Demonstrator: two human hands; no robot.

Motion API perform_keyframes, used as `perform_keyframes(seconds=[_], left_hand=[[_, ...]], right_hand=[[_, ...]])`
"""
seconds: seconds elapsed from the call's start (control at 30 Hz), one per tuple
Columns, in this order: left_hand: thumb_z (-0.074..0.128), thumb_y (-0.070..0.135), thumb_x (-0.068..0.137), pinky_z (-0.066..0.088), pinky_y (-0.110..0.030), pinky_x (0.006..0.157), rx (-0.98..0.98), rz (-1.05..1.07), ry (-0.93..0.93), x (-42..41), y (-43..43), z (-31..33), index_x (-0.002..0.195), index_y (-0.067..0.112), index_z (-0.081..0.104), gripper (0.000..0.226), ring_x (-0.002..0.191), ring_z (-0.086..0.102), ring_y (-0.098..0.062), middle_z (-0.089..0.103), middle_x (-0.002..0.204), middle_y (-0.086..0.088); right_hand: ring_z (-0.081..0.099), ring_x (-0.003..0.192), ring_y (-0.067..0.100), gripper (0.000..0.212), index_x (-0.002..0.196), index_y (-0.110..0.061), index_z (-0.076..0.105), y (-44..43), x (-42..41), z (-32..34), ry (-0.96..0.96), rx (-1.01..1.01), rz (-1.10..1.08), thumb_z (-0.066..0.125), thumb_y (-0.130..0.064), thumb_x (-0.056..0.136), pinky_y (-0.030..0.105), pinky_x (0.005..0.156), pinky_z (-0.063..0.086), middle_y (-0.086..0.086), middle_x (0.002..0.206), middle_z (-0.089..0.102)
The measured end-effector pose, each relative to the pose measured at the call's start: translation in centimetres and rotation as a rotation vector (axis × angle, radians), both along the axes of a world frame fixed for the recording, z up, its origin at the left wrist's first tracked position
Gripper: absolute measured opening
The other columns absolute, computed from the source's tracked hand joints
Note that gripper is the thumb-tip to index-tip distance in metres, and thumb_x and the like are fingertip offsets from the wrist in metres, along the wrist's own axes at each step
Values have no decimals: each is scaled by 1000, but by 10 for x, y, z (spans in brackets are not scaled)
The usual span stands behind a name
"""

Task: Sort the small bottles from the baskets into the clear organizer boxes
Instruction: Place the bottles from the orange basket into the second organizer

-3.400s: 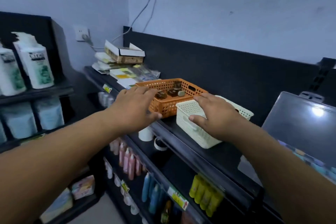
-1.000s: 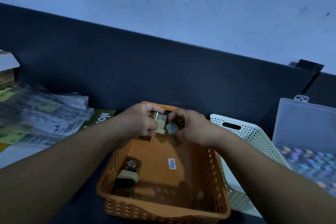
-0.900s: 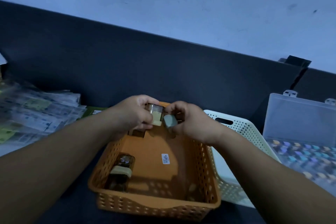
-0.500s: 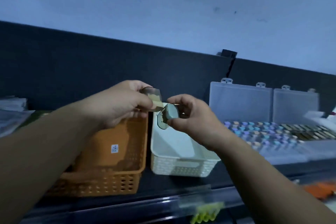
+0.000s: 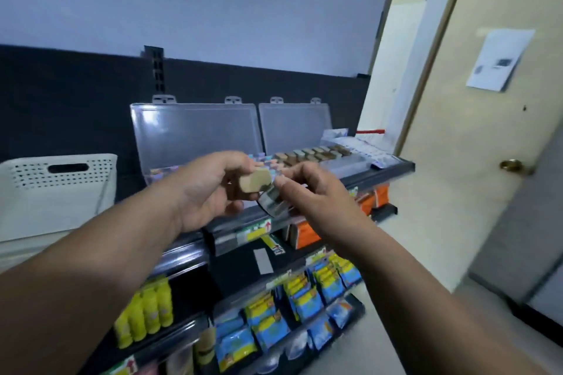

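- The fingers (image 5: pixel 231 167) of the left hand (image 5: pixel 210 192) are being kept curled around a small bottle with a tan cap (image 5: pixel 255 183), while the right hand (image 5: pixel 316 192) is pinching a second small bottle (image 5: pixel 272 203), its glass body showing below the fingertips.
- Both bottles are being held touching each other, in the air in front of the shelf edge.
- Half a second ago they were being lifted above the white basket (image 5: pixel 58 189); they are now being carried rightward, just before the two open clear organizer boxes (image 5: pixel 198 131).
- The pick-up is judged done, and placement is being approached.
- The right box's tan-capped rows (image 5: pixel 313 154) are probably being aimed for.
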State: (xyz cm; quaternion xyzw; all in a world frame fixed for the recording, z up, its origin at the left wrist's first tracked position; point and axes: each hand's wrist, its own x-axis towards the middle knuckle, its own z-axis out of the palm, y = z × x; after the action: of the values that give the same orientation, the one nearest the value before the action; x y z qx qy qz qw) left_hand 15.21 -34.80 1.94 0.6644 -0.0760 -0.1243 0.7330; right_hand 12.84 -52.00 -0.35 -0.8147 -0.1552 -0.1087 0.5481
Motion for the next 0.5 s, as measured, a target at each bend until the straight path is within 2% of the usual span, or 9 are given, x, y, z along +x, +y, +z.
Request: perform_keyframes(seconds=[0.03,0.13,0.17,0.33,0.4,0.5], left_hand=[[54,14,80,34,-21,46,-17,-37,12,2,-21,-2,91,13,62,14,54,54,-13,60,73,-4],[66,23,61,38,-20,44,-29,-120,50,9,-72,-9,104,15,63,43,52,53,-12,60,74,-5],[68,22,60,40,-18,43,-38,-150,52,11,-85,-11,103,14,62,44,52,55,-11,61,74,-5],[74,22,59,43,-21,50,-6,-216,79,39,-144,-26,76,15,60,24,58,61,-12,65,68,-4],[74,25,62,40,-19,45,-9,-206,95,59,-166,-30,78,16,60,23,56,58,-13,63,65,-2],[68,24,80,35,-17,42,-71,-150,123,98,-197,-37,90,20,61,13,55,50,-12,58,63,2]], right_hand=[[58,71,17,28,89,-11,60,-20,-1,-1,9,19,-28,62,-39,88,46,71,49,-1,76,63],[51,64,15,34,88,-2,54,-70,0,-9,18,46,-117,58,-35,93,36,63,41,4,70,56],[50,61,14,33,87,-2,54,-81,2,-12,29,59,-136,57,-34,94,34,62,40,3,68,55],[47,50,-4,26,95,-7,64,-135,21,-34,79,118,-184,49,-27,100,13,50,35,-16,57,54],[47,45,-4,27,94,-5,65,-152,35,-40,128,186,-196,47,-24,101,10,44,34,-15,53,55],[40,41,4,28,96,-4,64,-177,67,-46,207,265,-219,48,-26,100,17,40,30,-6,55,52]])
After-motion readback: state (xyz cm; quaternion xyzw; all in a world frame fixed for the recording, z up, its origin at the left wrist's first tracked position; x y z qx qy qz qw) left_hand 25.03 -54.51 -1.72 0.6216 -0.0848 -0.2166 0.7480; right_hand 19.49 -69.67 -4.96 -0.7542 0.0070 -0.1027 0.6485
